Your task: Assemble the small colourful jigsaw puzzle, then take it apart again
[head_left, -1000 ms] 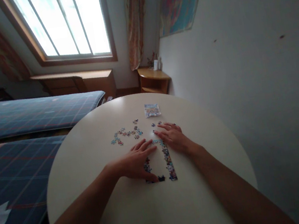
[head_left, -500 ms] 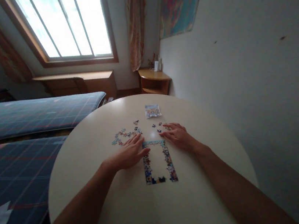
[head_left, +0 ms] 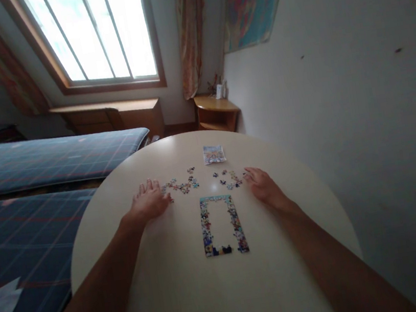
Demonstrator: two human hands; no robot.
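A jigsaw puzzle frame (head_left: pixel 206 228) lies on the round table, its edge pieces joined around a bare middle, with a gap at the lower right. Beyond it to the left is a cluster of loose puzzle pieces (head_left: pixel 185 186); my left hand (head_left: pixel 148 201) lies palm down at their left end, fingers spread, some pieces partly hidden by it. A second group of loose pieces (head_left: pixel 233 181) is on the right. My right hand (head_left: pixel 264 187) rests at its right edge, fingers slightly bent, fingertips touching or very near a piece. No piece appears gripped.
A small picture card (head_left: pixel 214 154) lies at the far side of the round cream table (head_left: pixel 172 285). Beds with plaid covers (head_left: pixel 27 222) stand on the left, papers (head_left: pixel 1 309) on the nearer one. A white wall (head_left: pixel 376 142) runs along the right. A corner shelf (head_left: pixel 216 104) stands behind.
My left hand has moved left, away from the puzzle frame, and uncovered loose pieces. My right hand has shifted right, leaving more of the right-hand pieces in view.
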